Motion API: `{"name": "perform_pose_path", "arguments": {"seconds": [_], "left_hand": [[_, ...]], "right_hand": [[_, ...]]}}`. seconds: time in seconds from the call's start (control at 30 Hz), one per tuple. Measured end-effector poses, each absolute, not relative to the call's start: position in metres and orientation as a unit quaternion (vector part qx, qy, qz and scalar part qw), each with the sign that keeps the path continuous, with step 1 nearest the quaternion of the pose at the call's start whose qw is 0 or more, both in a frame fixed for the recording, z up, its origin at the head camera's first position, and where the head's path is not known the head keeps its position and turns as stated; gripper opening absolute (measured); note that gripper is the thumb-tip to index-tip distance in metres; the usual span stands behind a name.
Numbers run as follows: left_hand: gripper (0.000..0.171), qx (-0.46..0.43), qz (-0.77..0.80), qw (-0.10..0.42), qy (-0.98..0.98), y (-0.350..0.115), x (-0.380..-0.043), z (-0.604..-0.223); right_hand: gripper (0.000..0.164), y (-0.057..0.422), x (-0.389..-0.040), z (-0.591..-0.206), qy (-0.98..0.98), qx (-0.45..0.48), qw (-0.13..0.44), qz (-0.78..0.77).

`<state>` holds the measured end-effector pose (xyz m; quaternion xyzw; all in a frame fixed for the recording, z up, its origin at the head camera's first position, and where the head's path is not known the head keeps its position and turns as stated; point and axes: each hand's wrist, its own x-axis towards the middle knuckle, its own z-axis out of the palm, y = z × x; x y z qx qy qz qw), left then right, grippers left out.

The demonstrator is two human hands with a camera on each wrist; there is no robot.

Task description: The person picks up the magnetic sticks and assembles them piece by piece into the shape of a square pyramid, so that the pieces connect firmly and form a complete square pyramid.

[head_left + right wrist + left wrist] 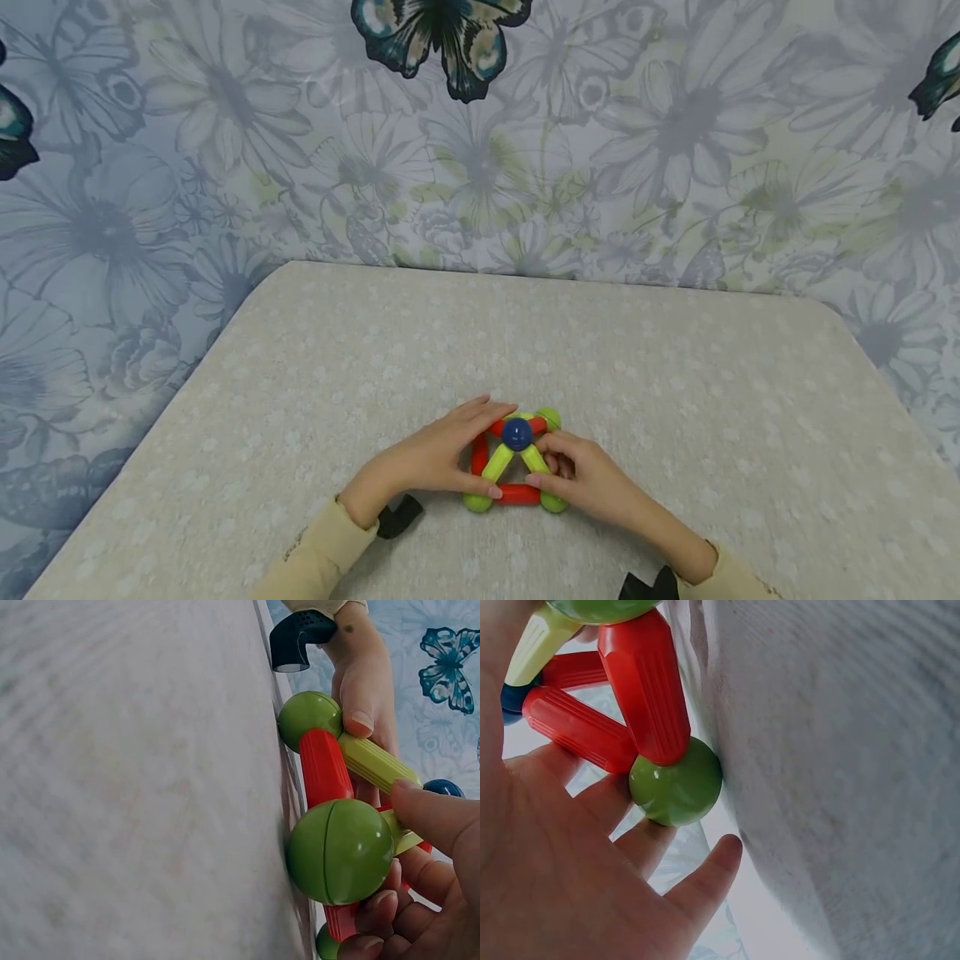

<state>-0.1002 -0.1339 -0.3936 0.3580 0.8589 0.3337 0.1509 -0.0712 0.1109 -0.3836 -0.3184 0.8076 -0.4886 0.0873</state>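
A pyramid-shaped frame of toy building sticks and balls stands on the table. Its top is a blue ball (517, 434), from which yellow sticks (498, 462) slope toward the two front corners. Red sticks (519, 495) run along the base between green balls (340, 851). My left hand (433, 452) holds the left side, thumb at the front left corner and fingers spread behind; in the left wrist view they lie along a sloping red stick (579, 729). My right hand (596, 481) pinches the right front yellow stick (405, 837) between thumb and curled fingers.
A pale flowered cloth covers the table (360, 358), whose far edge meets a wall (480, 192) printed with flowers and butterflies. Black wrist devices (400, 517) sit at both cuffs, close over the cloth.
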Motion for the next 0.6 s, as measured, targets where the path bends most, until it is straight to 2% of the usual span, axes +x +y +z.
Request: {"name": "perform_pose_path", "arguments": {"seconds": [0.07,0.37,0.6], "left_hand": [[0.092,0.36,0.334,0.147,0.859,-0.135,-0.101,-0.393],[0.091,0.359,0.341,0.144,0.857,-0.137,-0.101,-0.393],[0.092,0.355,0.345,0.149,0.856,-0.137,-0.101,-0.395]], "right_hand": [[0.012,0.109,-0.07,-0.375,0.806,-0.323,0.087,-0.489],[0.017,0.114,-0.083,-0.405,0.813,-0.322,0.097,-0.474],[0.022,0.123,-0.088,-0.401,0.806,-0.345,0.109,-0.469]]}}
